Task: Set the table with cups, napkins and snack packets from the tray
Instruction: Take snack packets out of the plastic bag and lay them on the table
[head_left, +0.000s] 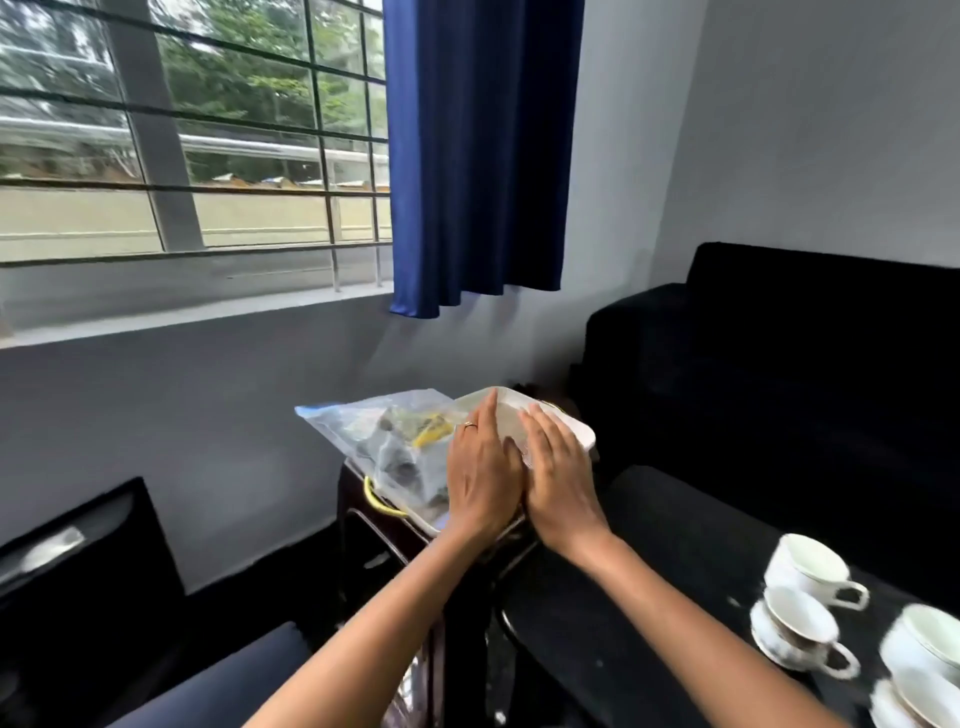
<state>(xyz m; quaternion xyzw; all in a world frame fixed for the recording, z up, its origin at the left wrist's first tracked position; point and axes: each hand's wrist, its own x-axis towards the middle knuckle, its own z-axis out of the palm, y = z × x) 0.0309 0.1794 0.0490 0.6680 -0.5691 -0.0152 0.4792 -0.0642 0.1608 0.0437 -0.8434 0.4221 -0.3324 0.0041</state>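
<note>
A white tray (584, 435) with yellow handles sits on a small dark side table (374, 540). A clear plastic bag (384, 441) of dark and yellow snack packets lies across the tray's left part. My left hand (483, 478), with a ring on it, and my right hand (558, 478) lie side by side, fingers straight, flat over the tray's contents. What is under the palms is hidden. Several white gold-rimmed cups (810, 569) on saucers stand on the black table (675, 571) at lower right.
A black sofa (805, 364) fills the right side behind the black table. A dark chair (78, 571) stands at lower left. A barred window and a blue curtain (478, 156) are on the grey wall behind the tray.
</note>
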